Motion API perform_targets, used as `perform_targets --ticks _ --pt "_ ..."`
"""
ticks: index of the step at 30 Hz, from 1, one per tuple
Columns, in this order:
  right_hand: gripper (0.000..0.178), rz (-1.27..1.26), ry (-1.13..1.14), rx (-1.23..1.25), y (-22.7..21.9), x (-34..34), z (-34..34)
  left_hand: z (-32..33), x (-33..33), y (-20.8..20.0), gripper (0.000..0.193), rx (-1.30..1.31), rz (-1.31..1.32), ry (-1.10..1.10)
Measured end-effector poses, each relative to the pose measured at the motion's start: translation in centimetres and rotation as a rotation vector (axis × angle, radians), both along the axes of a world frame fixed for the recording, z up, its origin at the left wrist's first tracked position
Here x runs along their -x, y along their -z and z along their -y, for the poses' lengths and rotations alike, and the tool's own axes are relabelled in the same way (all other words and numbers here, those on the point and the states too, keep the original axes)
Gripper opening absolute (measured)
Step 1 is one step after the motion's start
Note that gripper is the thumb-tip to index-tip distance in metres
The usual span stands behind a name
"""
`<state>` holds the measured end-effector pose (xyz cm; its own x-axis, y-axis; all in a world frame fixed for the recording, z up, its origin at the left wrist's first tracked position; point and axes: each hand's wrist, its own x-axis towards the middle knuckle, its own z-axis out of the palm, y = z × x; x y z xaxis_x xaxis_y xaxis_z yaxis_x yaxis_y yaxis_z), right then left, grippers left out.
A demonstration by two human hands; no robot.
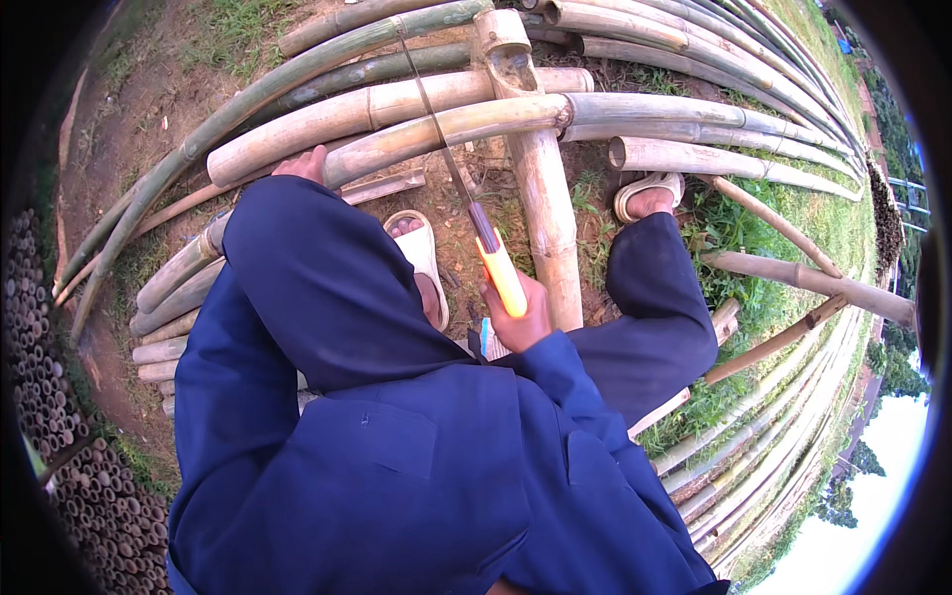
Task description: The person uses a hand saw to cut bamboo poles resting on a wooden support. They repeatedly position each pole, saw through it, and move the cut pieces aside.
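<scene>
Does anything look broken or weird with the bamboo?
The thick bamboo post has a gaping opening near its far end, showing its hollow inside. That looks odd because the poles around it show no such side opening, though it may be deliberate.

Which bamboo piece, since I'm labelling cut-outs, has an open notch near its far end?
The post beside the right hand, which holds the saw: it runs up the picture, while the poles crossing it lie sideways.

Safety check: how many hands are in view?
2: right hand gripping the yellow saw handle; left hand at the left end of a bamboo pole, partly hidden by the knee.
</scene>
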<state>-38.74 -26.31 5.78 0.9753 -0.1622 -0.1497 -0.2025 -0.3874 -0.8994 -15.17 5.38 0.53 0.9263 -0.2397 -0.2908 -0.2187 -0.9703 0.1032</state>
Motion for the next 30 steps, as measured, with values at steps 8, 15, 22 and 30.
perform_targets --ticks 8,15,22,30 --pt "0.013 -0.017 0.009 -0.069 -0.7 2.1 -0.6 -0.6 0.2 -0.1 0.061 -0.008 -0.007 0.012" --pt "0.024 -0.069 -0.03 0.025 -1.8 4.7 0.9 -0.1 0.6 -0.4 0.061 -0.003 0.037 -0.01" --pt "0.013 0.077 0.046 -0.072 0.3 -4.7 -2.6 0.1 0.2 -0.3 0.061 -0.02 0.005 0.01" --pt "0.037 0.021 -0.02 0.095 -3.2 7.3 0.8 -0.2 1.1 -1.0 0.064 -0.062 -0.004 -0.051"
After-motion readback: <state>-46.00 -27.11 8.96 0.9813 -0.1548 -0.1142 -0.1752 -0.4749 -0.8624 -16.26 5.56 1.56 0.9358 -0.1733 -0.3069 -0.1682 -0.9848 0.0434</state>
